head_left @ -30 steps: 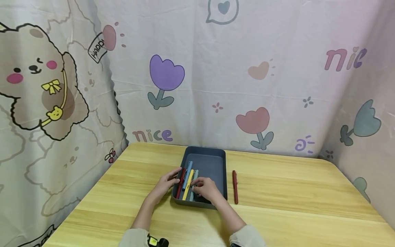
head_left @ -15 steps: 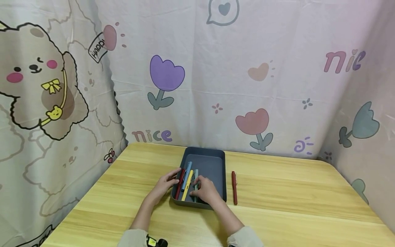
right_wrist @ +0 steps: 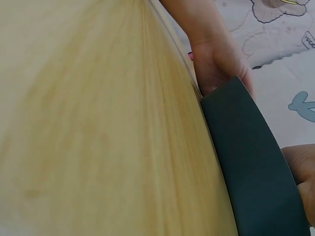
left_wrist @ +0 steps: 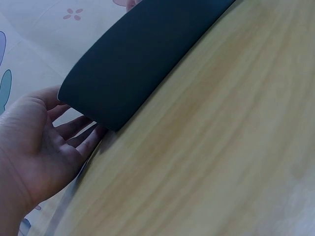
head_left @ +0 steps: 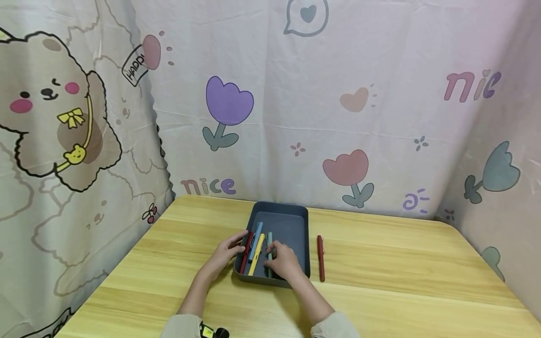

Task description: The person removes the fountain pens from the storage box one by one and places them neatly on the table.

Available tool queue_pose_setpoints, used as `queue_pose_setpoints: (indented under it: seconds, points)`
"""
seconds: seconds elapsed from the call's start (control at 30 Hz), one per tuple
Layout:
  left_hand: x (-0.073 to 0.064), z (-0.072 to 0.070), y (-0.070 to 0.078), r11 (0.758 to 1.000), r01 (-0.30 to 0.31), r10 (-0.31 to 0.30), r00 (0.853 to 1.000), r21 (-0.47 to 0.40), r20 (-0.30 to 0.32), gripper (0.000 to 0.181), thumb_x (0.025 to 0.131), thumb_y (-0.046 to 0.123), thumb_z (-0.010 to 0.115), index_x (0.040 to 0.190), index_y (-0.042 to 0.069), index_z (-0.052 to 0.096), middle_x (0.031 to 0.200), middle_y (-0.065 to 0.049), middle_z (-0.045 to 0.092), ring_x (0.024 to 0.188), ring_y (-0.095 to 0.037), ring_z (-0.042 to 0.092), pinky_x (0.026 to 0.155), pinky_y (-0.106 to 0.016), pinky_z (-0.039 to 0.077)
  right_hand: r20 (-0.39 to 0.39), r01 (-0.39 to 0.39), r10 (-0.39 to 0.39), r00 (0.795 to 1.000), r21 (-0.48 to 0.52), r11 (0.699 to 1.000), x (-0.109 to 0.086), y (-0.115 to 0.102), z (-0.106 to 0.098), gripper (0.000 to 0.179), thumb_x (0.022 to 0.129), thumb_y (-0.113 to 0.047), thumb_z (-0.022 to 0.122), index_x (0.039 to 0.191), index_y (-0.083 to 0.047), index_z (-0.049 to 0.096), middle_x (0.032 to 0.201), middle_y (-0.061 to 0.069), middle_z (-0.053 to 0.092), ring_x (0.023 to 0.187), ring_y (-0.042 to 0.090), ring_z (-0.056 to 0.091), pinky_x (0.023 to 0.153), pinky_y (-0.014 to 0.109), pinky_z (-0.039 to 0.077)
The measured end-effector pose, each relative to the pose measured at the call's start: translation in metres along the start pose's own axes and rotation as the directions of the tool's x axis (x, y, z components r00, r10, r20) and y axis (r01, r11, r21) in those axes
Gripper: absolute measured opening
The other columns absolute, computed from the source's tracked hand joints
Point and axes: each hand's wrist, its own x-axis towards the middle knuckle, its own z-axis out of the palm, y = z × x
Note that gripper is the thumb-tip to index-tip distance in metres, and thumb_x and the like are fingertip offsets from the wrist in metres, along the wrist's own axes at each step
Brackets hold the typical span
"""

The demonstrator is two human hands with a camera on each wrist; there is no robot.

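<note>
In the head view a dark grey tray (head_left: 291, 225) holds several pens on its left side. A dark red pen (head_left: 245, 258) lies along the left wall, then a blue pen (head_left: 256, 239) and a yellow pen (head_left: 257, 256), both slanted. My right hand (head_left: 284, 261) pinches a grey-green pen (head_left: 270, 241) inside the tray, right of the yellow one. My left hand (head_left: 221, 257) holds the tray's left wall, thumb over the rim; in the left wrist view its other fingers lie outside the wall. The wrist views hide the pens behind the tray's near wall (left_wrist: 133, 59).
A red pen (head_left: 321, 258) lies on the wooden table (head_left: 401, 263), just right of the tray. Behind the table hangs a printed curtain (head_left: 270, 164), close to the tray's far end. Another curtain (head_left: 84, 225) runs along the left side.
My right hand has shifted the grey-green pen to the right, away from the yellow pen, and it now lies straighter. My left hand has stayed at the tray's left wall.
</note>
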Motion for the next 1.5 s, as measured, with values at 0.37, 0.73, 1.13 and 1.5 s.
queue_pose_setpoints:
  seconds: [0.37, 0.73, 1.13, 1.5]
  points:
    - [0.000, 0.000, 0.002, 1.000, 0.010, -0.010, 1.000, 0.001, 0.008, 0.049, 0.092, 0.005, 0.051, 0.140, 0.006, 0.039, 0.142, -0.025, 0.029, 0.124, -0.040, 0.034, 0.099, -0.049, 0.030, 0.021, -0.065, 0.063, 0.998, 0.109, 0.992, -0.002, 0.000, -0.007, 0.017, 0.078, 0.000, 0.068, 0.093, -0.004, 0.063, 0.071, 0.001, 0.053, 0.057, 0.016, 0.049, 0.050, 0.030, 0.042]
    - [0.000, 0.001, 0.002, 1.000, 0.007, -0.007, 1.000, -0.004, -0.015, 0.049, 0.091, 0.004, 0.051, 0.139, 0.006, 0.041, 0.141, -0.024, 0.031, 0.125, -0.037, 0.035, 0.100, -0.047, 0.030, 0.062, -0.110, 0.099, 0.993, 0.222, 0.969, -0.003, 0.002, -0.010, 0.019, 0.080, 0.004, 0.064, 0.098, -0.001, 0.062, 0.072, 0.005, 0.054, 0.053, 0.016, 0.054, 0.050, 0.030, 0.048]
    - [0.001, 0.002, 0.002, 1.000, 0.003, -0.003, 0.999, 0.009, -0.032, 0.048, 0.091, 0.003, 0.051, 0.138, 0.006, 0.043, 0.140, -0.024, 0.032, 0.125, -0.037, 0.035, 0.100, -0.048, 0.030, 0.079, -0.142, 0.125, 0.989, 0.286, 0.947, -0.002, 0.003, -0.011, 0.020, 0.081, 0.005, 0.063, 0.100, 0.000, 0.062, 0.073, 0.006, 0.055, 0.056, 0.017, 0.055, 0.052, 0.031, 0.049]
    - [0.000, 0.001, 0.002, 1.000, 0.009, -0.008, 1.000, 0.010, -0.029, 0.048, 0.091, 0.004, 0.052, 0.138, 0.007, 0.043, 0.140, -0.023, 0.032, 0.124, -0.037, 0.036, 0.099, -0.048, 0.031, 0.094, -0.158, 0.132, 0.987, 0.360, 0.919, -0.003, 0.001, -0.017, 0.021, 0.082, 0.008, 0.061, 0.102, 0.001, 0.061, 0.075, 0.008, 0.056, 0.059, 0.017, 0.057, 0.054, 0.031, 0.051]
